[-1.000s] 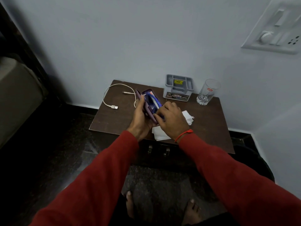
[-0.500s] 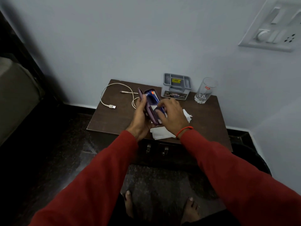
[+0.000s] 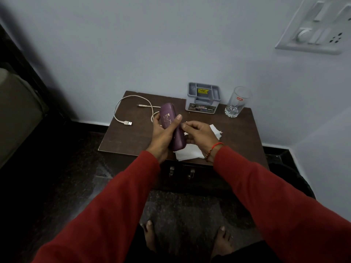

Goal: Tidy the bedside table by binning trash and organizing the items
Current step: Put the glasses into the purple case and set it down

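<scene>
My left hand (image 3: 161, 133) grips a closed purple glasses case (image 3: 169, 118), held above the middle of the dark wooden bedside table (image 3: 133, 137). The thumb lies across the case's lid. My right hand (image 3: 199, 132) sits just right of the case with its fingers loosely curled, the fingertips at the case's right edge. White tissue paper (image 3: 190, 153) lies on the table under and between both hands. A white USB cable (image 3: 131, 109) loops on the table's left part.
A grey compartment organizer (image 3: 203, 99) stands at the table's back edge by the wall. To its right is a drinking glass (image 3: 237, 102). Two drawer handles (image 3: 181, 172) show on the table's front. A dark bin (image 3: 292, 179) sits on the floor at the right.
The case was open with blue contents showing; now it is closed. My right hand has drawn back from inside the case to its right edge.
</scene>
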The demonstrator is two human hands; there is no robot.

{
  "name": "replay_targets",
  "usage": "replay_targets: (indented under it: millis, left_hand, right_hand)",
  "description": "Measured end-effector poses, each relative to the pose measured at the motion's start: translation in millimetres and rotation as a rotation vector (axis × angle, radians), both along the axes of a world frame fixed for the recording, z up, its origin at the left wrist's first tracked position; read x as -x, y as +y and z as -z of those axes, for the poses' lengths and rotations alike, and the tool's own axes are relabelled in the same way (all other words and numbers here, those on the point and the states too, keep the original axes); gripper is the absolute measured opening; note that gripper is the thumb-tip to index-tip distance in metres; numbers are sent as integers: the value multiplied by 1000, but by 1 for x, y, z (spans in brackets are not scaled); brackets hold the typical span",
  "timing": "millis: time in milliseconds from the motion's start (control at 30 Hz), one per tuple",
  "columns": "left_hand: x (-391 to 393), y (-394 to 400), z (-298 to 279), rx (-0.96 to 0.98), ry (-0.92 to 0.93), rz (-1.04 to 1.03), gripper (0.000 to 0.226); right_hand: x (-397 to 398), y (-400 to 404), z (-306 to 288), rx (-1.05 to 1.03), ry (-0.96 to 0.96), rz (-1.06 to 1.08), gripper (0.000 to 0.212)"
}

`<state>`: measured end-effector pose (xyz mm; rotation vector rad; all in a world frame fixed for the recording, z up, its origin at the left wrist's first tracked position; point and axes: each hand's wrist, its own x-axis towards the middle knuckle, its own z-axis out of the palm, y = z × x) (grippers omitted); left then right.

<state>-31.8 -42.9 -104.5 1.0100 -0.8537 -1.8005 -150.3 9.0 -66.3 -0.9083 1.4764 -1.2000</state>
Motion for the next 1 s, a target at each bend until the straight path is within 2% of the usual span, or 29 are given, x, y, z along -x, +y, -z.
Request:
replay_targets:
  millis: [200, 300, 467, 600, 733, 867, 933, 1000]
  left_hand:
    - [-3, -1, 2, -55, 1, 65, 65]
    - [-4, -1, 1, -93, 17, 108, 59]
    - [3, 1, 0, -82, -5, 78, 50]
    - [7, 1, 1, -116, 18, 53, 40]
    - [10, -1, -3, -224, 108, 6, 64]
    - [12, -1, -9, -214, -24, 10, 58]
    - [13, 0, -11, -164, -85, 72, 56]
    - [12, 2, -11, -123, -127, 149, 65]
  right_hand:
    - [1, 4, 10, 24, 14, -64, 18]
    - [3, 7, 13, 34, 69, -107, 28]
    - [3, 6, 15, 36, 142, -99, 19]
    - [3, 7, 15, 44, 188, -87, 25]
    - [12, 10, 5, -7, 264, -115, 31]
    - [31, 10, -6, -47, -117, 13, 39]
    - [44, 7, -10, -4, -206, 148, 37]
    - [60, 1, -12, 61, -297, 291, 32]
